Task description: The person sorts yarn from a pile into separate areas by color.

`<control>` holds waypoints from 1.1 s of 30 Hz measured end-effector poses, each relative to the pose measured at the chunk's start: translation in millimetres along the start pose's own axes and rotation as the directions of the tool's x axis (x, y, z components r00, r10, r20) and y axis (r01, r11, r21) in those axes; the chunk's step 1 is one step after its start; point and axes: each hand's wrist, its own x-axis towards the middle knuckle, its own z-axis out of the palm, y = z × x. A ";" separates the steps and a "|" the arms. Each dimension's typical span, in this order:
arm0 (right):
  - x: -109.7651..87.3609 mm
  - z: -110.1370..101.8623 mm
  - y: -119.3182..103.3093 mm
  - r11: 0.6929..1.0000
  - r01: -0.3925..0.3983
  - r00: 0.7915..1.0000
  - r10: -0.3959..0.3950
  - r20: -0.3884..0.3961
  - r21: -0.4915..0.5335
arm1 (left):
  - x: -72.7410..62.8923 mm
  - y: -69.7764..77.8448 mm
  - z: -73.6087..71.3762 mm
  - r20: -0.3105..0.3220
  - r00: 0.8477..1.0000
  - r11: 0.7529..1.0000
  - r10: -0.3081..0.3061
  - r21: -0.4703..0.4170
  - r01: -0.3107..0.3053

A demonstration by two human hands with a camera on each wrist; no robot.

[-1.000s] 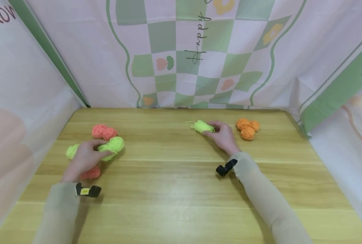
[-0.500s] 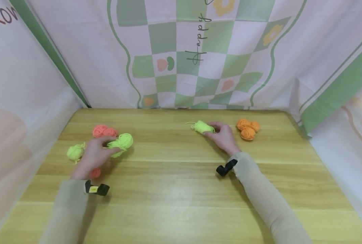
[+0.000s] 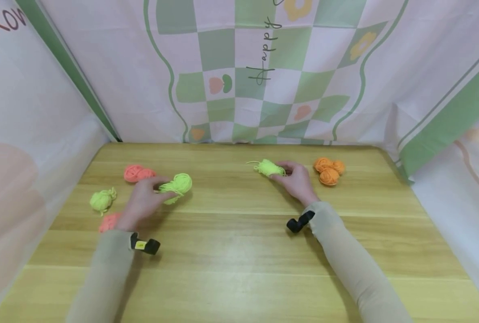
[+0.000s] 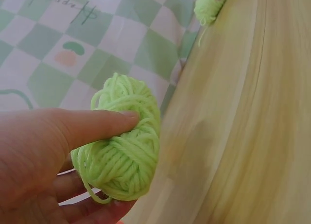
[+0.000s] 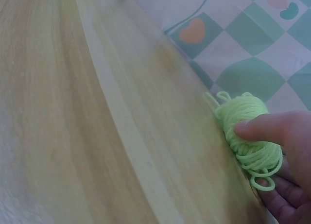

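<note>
My left hand (image 3: 144, 199) holds a yellow-green yarn ball (image 4: 121, 156) between thumb and fingers; a shadow lies on the wood below it. Toward the back of the table, my right hand (image 3: 297, 180) pinches a second yellow-green yarn ball (image 5: 250, 136), whose loose tail trails off to the left. That ball appears to rest on the tabletop. Behind the left hand lie coral yarn balls (image 3: 136, 173), and another coral ball (image 3: 110, 222) is partly covered by the left wrist. A third yellow-green ball (image 3: 102, 200) sits left of that hand.
Several orange yarn balls (image 3: 328, 171) are clustered right of the right hand. The wooden table (image 3: 239, 260) ends at a checkered curtain (image 3: 247, 107) behind, with fabric hanging on both sides too.
My left hand has moved right with its yarn ball, uncovering the yellow-green ball on the left and more of the tabletop. My right hand has stayed in place.
</note>
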 end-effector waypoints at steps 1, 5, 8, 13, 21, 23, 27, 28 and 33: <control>-0.2 -0.2 -0.1 1.000 -0.002 1.000 0.002 0.001 0.000 | 1.6 1.2 2.4 0.003 1.000 1.000 0.000 -0.003 0.000; -0.6 -0.7 -0.6 1.000 -0.007 1.000 0.007 0.007 0.001 | 7.0 7.7 12.7 0.004 1.000 1.000 0.009 -0.020 -0.009; -0.9 -0.9 -0.9 1.000 -0.008 1.000 0.008 0.010 0.002 | 10.3 12.9 20.7 0.006 1.000 0.999 0.022 -0.039 -0.022; -1.1 -1.1 -1.5 1.000 -0.001 1.000 0.001 0.004 0.002 | 16.2 19.6 34.4 0.018 1.000 0.998 0.016 -0.061 -0.015; -1.4 -0.9 -1.5 1.000 0.007 1.000 -0.007 0.004 -0.002 | 26.1 29.9 58.4 0.038 0.999 0.995 0.038 -0.089 -0.034; -1.6 -0.7 -1.4 1.000 0.007 1.000 -0.007 0.003 -0.003 | 28.5 34.4 63.9 0.039 0.998 0.994 0.044 -0.098 -0.040; -2.2 -0.1 -1.2 1.000 0.010 1.000 -0.010 -0.005 -0.003 | 33.7 43.3 74.8 0.038 0.998 0.991 0.055 -0.124 -0.050; -2.4 0.1 -1.0 1.000 0.011 1.000 -0.011 -0.006 -0.004 | 35.0 45.4 77.3 0.039 0.998 0.990 0.054 -0.134 -0.048; -2.5 1.0 0.3 1.000 0.018 1.000 -0.018 -0.015 -0.013 | 42.2 54.2 90.0 0.047 0.997 0.981 0.056 -0.187 -0.047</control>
